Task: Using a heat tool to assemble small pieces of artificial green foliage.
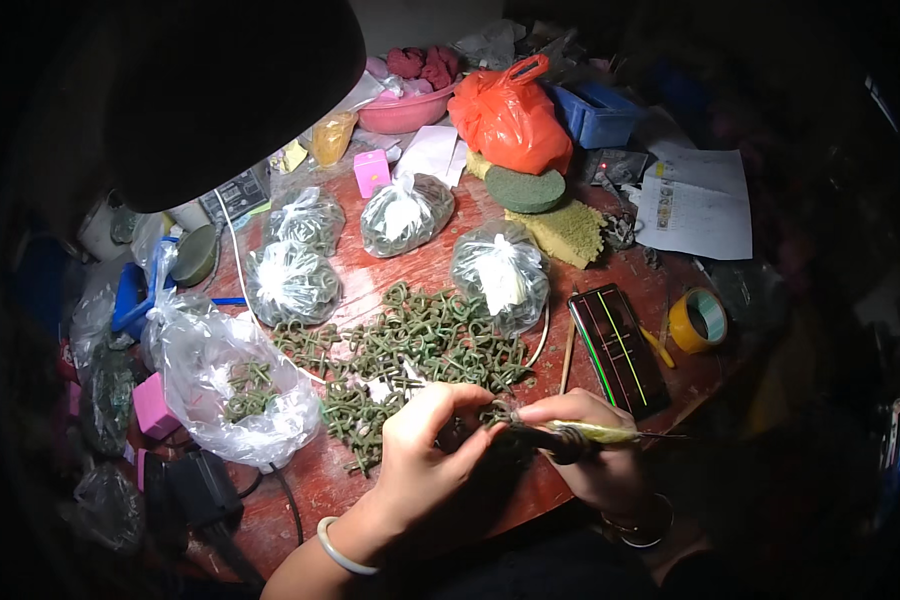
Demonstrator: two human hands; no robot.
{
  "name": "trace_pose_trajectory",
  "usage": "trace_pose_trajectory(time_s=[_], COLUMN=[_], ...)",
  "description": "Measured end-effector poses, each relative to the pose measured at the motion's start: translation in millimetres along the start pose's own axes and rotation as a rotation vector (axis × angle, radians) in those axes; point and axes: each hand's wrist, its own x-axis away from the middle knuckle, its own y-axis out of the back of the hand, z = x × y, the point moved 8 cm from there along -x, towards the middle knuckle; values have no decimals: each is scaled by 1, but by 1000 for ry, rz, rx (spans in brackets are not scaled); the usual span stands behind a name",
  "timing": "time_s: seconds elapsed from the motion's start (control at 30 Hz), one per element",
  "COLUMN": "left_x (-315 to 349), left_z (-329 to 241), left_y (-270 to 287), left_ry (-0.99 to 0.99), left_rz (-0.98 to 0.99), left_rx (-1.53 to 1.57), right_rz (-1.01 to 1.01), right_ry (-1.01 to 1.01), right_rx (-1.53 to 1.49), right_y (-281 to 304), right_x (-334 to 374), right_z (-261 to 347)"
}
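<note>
Left hand (432,432): pinching small green-brown metallic-looking piece (497,411), near centre | right hand (607,470): grasping slim yellowish tool (606,433), right of piece | loose green-brown pile (410,335): farther, slightly left

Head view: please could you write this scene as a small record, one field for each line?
Left hand: pinching a small greenish piece
Right hand: holding a slim yellow-green tool
Unclear: the dark cylindrical part at the right hand
Surface: red worn table
Beyond the hands: heap of greenish hooked pieces
Around the heap: filled clear plastic bags
Right of the heap: smartphone, screen lit; yellow tape roll
Far side: orange-red plastic bag, pink basin
</note>
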Motion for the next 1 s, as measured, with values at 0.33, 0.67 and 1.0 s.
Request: trace_pose_trajectory(time_s=[0.33, 0.67, 1.0], left_x=[-5, -1, 5], left_z=[-5, 20, 20], left_y=[5, -3, -27], left_ry=[-34, 279, 458], left_rz=[-31, 84, 281], left_rx=[63, 328, 651], right_rz=[-75, -263, -75], right_ry=[-219, -265, -219], right_rx=[-424, -411, -383], right_y=[-8, 18, 7], right_x=[1, -4, -5], right_z=[-12, -8, -20])
